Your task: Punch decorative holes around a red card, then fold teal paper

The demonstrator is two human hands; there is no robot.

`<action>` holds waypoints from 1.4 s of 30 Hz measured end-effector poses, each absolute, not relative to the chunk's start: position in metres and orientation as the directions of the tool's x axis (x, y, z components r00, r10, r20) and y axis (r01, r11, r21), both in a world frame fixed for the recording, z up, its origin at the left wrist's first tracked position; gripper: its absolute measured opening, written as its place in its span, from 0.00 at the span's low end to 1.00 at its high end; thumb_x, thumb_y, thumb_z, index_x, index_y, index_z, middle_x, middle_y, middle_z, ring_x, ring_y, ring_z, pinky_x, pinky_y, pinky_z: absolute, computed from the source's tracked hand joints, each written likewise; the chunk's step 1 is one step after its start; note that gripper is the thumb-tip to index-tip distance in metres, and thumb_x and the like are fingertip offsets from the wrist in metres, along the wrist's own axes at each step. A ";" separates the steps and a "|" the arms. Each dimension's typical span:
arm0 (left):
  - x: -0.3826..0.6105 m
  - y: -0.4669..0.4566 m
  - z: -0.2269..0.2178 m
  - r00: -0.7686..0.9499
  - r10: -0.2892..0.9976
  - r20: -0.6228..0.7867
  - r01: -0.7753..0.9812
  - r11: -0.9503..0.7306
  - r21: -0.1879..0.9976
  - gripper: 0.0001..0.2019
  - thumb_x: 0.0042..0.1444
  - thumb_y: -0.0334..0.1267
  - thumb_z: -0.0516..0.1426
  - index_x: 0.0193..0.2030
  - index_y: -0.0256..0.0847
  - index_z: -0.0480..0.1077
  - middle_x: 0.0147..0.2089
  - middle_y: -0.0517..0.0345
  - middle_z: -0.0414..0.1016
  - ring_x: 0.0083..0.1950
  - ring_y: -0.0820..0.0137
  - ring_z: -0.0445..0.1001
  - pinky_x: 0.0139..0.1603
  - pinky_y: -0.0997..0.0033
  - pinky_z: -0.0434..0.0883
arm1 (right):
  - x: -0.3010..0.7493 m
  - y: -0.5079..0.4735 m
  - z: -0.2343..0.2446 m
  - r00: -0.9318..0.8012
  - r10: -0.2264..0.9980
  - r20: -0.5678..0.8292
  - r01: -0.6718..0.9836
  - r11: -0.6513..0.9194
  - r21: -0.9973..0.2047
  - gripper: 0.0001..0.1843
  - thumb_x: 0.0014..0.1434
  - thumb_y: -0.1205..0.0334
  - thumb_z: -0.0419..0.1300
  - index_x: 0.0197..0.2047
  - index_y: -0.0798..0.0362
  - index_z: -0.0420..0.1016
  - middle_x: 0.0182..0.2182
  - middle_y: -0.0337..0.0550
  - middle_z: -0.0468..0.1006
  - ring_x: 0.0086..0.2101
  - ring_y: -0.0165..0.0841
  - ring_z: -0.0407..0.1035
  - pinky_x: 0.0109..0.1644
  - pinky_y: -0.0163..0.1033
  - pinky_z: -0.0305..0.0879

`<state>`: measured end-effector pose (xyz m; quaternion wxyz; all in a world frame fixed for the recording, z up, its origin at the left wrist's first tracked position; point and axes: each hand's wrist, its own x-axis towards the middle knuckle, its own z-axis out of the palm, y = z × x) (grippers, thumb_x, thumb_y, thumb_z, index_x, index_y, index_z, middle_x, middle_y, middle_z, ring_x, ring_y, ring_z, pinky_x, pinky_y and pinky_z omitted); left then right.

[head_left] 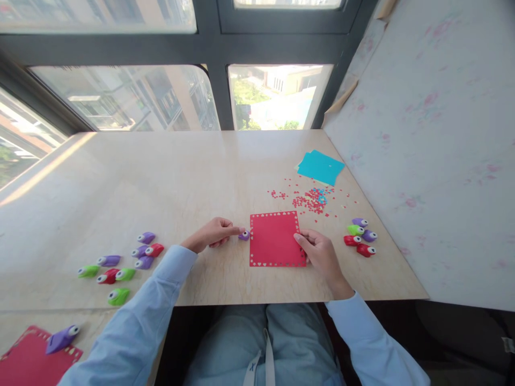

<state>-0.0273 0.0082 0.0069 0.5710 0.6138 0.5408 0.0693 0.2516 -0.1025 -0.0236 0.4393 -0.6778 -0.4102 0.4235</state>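
Note:
A square sheet of red paper lies in front of me, with small shaped holes along its top, right and bottom edges and some at the left. My right hand pinches its right edge, thumb on top and fingers partly hidden beneath. At the left edge of the sheet sits a small purple craft punch. My left hand is closed, its foremost digit reaching onto the punch's top. How far the paper reaches into the punch is too small to tell.
Red and blue paper bits lie scattered beyond the sheet, below stacked blue paper. Several coloured punches stand at right, with more punches at left. Another red sheet bears a purple punch. A wall bounds the right.

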 end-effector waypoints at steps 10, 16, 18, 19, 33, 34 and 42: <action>-0.025 0.013 0.002 0.415 0.701 -0.580 0.640 0.228 0.734 0.30 0.47 0.66 0.60 0.19 0.42 0.55 0.16 0.65 0.54 0.17 0.79 0.49 0.18 0.74 0.43 | 0.248 -0.093 -0.026 0.335 0.914 -0.230 0.198 -0.307 -0.931 0.27 0.51 0.43 0.63 0.42 0.58 0.81 0.25 0.44 0.81 0.19 0.31 0.66 0.17 0.34 0.58; -0.027 0.013 0.002 0.430 0.683 -0.591 0.632 0.240 0.737 0.31 0.48 0.68 0.58 0.22 0.42 0.53 0.18 0.66 0.53 0.18 0.79 0.48 0.19 0.74 0.43 | 0.251 -0.094 -0.031 0.340 0.919 -0.199 0.219 -0.284 -0.933 0.28 0.52 0.42 0.63 0.43 0.58 0.82 0.31 0.49 0.84 0.26 0.38 0.74 0.23 0.36 0.64; -0.027 0.014 0.001 0.425 0.683 -0.594 0.639 0.238 0.731 0.31 0.48 0.68 0.58 0.22 0.42 0.53 0.19 0.66 0.53 0.18 0.79 0.48 0.19 0.74 0.42 | 0.252 -0.094 -0.033 0.345 0.919 -0.189 0.216 -0.274 -0.937 0.28 0.52 0.42 0.63 0.44 0.58 0.82 0.33 0.50 0.84 0.29 0.40 0.76 0.26 0.38 0.67; -0.026 0.014 0.001 0.424 0.684 -0.593 0.644 0.232 0.729 0.31 0.48 0.67 0.59 0.22 0.42 0.53 0.19 0.66 0.53 0.18 0.79 0.48 0.19 0.74 0.42 | 0.252 -0.094 -0.034 0.347 0.919 -0.188 0.209 -0.271 -0.939 0.28 0.52 0.42 0.63 0.44 0.59 0.82 0.33 0.51 0.84 0.31 0.41 0.76 0.27 0.38 0.68; -0.022 0.015 -0.001 0.405 0.679 -0.613 0.650 0.258 0.715 0.32 0.46 0.65 0.62 0.20 0.43 0.50 0.16 0.67 0.50 0.18 0.80 0.45 0.19 0.73 0.40 | 0.253 -0.089 -0.039 0.316 0.913 -0.258 0.088 -0.299 -0.950 0.29 0.50 0.41 0.66 0.44 0.58 0.81 0.37 0.54 0.85 0.35 0.45 0.79 0.29 0.41 0.71; -0.022 0.015 -0.002 0.402 0.677 -0.616 0.648 0.266 0.714 0.32 0.45 0.65 0.62 0.20 0.43 0.50 0.16 0.68 0.49 0.17 0.80 0.45 0.19 0.73 0.40 | 0.253 -0.089 -0.040 0.321 0.912 -0.255 0.094 -0.299 -0.950 0.29 0.50 0.42 0.66 0.44 0.58 0.81 0.37 0.54 0.85 0.35 0.45 0.79 0.29 0.41 0.71; -0.023 0.018 -0.006 0.408 0.676 -0.614 0.627 0.281 0.726 0.31 0.44 0.64 0.63 0.19 0.43 0.51 0.16 0.68 0.49 0.17 0.80 0.45 0.18 0.73 0.39 | 0.248 -0.087 -0.033 0.335 0.909 -0.249 0.134 -0.308 -0.942 0.26 0.52 0.44 0.63 0.44 0.57 0.82 0.33 0.50 0.85 0.27 0.39 0.77 0.22 0.36 0.67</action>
